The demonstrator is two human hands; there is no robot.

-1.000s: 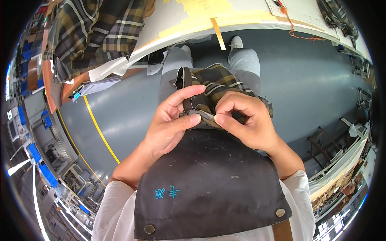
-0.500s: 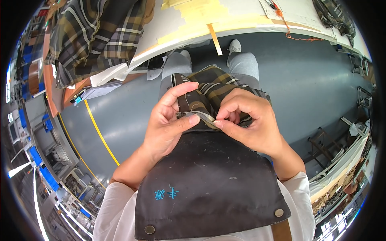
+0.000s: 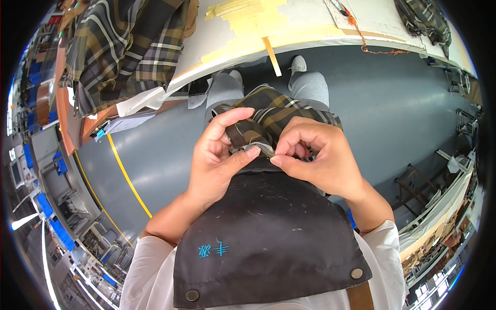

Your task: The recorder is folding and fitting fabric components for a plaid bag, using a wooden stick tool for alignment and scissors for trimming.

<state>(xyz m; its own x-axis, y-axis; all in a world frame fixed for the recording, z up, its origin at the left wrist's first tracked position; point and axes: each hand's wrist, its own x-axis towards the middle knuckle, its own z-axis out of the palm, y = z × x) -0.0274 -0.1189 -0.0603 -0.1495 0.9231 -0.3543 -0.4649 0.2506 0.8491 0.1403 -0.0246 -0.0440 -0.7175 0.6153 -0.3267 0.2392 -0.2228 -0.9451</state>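
A plaid garment in brown, olive, black and white hangs over my lap. My left hand grips its edge, thumb on top, forefinger stretched out along a folded part. Metal zipper teeth show beside the left fingers, though most of the zipper is hidden. Close by on the right, my right hand pinches the same edge between thumb and forefinger, its other fingers curled under. Between the two thumbs runs a thin light strip of the edge. Whether the right fingers also hold a thread is too small to tell.
A white table with yellow tape stretches ahead. A pile of plaid fabric lies at its left, another plaid bundle at far right. Orange cord trails over the table edge. A dark apron covers my front.
The garment's upper left fold has dropped and tilted over toward the left. Both hands keep their hold on the edge, and the right hand has shifted slightly left.
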